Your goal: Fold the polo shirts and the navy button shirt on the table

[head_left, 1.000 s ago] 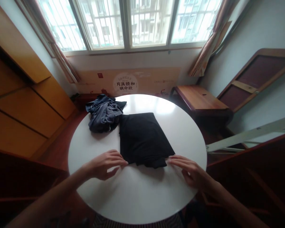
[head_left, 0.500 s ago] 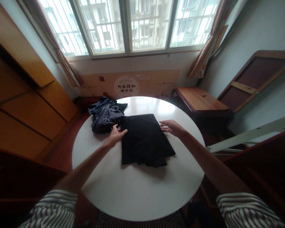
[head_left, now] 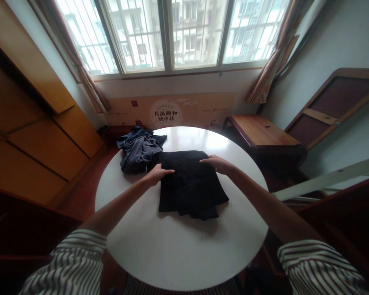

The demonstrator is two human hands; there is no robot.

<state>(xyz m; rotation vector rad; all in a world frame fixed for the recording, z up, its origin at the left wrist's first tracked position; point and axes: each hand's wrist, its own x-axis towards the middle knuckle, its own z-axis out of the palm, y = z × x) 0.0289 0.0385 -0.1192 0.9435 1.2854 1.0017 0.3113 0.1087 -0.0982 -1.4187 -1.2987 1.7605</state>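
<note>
A black folded garment [head_left: 190,188] lies on the round white table [head_left: 135,241]; its exact kind does not show. My left hand [head_left: 159,173] grips its left side, thumb on top and the other fingers hidden beneath the cloth. At its upper right edge, my right hand [head_left: 217,163] pinches the cloth, thumb over the top and fingers mostly out of sight under it. The garment's lower edge is uneven, with a loose bit of cloth sticking out at the lower right.
A rumpled heap of dark grey and navy clothes [head_left: 140,151] rests on the table's far left, close beside the black garment. Beyond the table stand a low wooden bench [head_left: 261,129] at right and orange-brown cabinets [head_left: 49,151] at left. A barred window [head_left: 197,32] spans the back wall.
Both hands have moved inward from beside the black garment and closed on its left and right sides. Its upper right corner is now bent in under my right hand.
</note>
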